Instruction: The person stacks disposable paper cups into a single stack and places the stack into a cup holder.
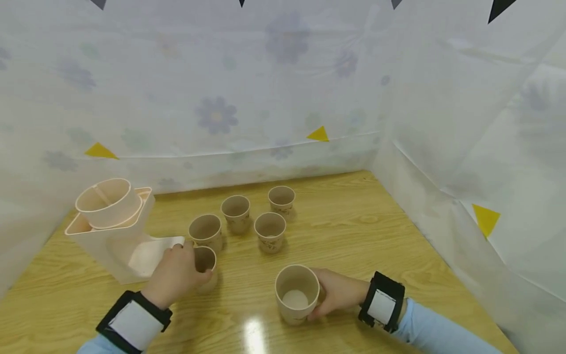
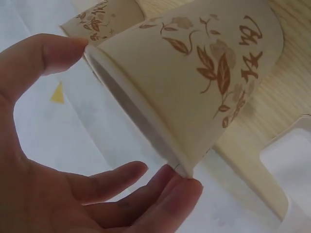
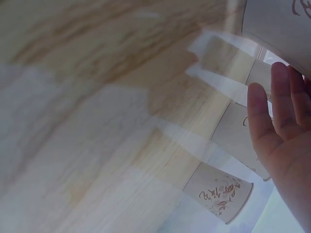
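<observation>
My left hand (image 1: 174, 275) reaches over a beige paper cup (image 2: 194, 73) printed with brown leaves and writing. In the left wrist view its thumb and fingertips pinch opposite sides of that cup's rim. To the right, my right hand (image 1: 339, 291) holds a second paper cup (image 1: 297, 302) by its side, mouth up, thumb toward me. The right wrist view catches only part of this cup, with fingers (image 3: 260, 104) beside it. Just behind the left hand's cup stands another paper cup (image 1: 206, 236), upright.
Three more upright paper cups stand farther back: one in the middle (image 1: 270, 236), one behind it (image 1: 236, 216), one at the back (image 1: 281, 199). A cream plastic stand (image 1: 106, 250) with a round holder (image 1: 110, 204) is at left. Patterned sheeting (image 1: 216, 118) borders the wooden table (image 1: 353, 216).
</observation>
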Demonstrator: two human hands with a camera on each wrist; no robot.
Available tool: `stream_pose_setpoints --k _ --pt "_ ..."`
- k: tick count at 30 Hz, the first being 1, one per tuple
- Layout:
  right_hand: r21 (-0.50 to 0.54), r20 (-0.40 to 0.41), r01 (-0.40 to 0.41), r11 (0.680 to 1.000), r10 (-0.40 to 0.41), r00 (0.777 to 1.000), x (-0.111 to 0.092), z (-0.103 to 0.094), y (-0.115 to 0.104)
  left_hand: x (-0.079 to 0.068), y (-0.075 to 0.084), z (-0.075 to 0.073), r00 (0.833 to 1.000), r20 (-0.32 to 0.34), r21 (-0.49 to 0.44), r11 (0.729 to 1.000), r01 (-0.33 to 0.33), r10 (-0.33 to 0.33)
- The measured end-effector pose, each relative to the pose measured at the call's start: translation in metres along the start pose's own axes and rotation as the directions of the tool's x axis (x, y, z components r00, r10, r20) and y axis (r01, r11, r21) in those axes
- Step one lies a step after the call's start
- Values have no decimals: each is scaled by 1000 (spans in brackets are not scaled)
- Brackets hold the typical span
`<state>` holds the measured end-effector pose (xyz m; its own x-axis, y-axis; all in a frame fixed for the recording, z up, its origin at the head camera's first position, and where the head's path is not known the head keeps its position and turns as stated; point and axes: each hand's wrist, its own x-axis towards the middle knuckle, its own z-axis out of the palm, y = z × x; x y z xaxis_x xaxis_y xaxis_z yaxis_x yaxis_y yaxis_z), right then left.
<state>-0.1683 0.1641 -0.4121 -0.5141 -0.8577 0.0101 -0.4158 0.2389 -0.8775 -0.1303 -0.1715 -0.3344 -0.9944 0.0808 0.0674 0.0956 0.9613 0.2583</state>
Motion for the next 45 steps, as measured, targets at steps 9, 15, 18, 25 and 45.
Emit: stream_pose_setpoints --k 9,15,18,25,45 --pt "5 -14 3 1000 -3 1000 2 2 1 -2 7 -4 997 -76 -22 1000 -17 15" --pt "-32 -87 -26 999 23 996 7 2 4 -5 35 -36 979 -168 -115 984 -138 117" --pt "-45 -105 -26 999 21 994 9 0 5 -7 56 -54 961 -218 -133 971 -199 168" --pt "-80 -116 -6 997 -4 993 12 -2 4 -16 100 -81 921 -258 -142 932 -333 290" --pt "-53 -85 -3 999 -1 996 13 -1 2 -9 136 -22 881 -58 -203 859 -470 469"
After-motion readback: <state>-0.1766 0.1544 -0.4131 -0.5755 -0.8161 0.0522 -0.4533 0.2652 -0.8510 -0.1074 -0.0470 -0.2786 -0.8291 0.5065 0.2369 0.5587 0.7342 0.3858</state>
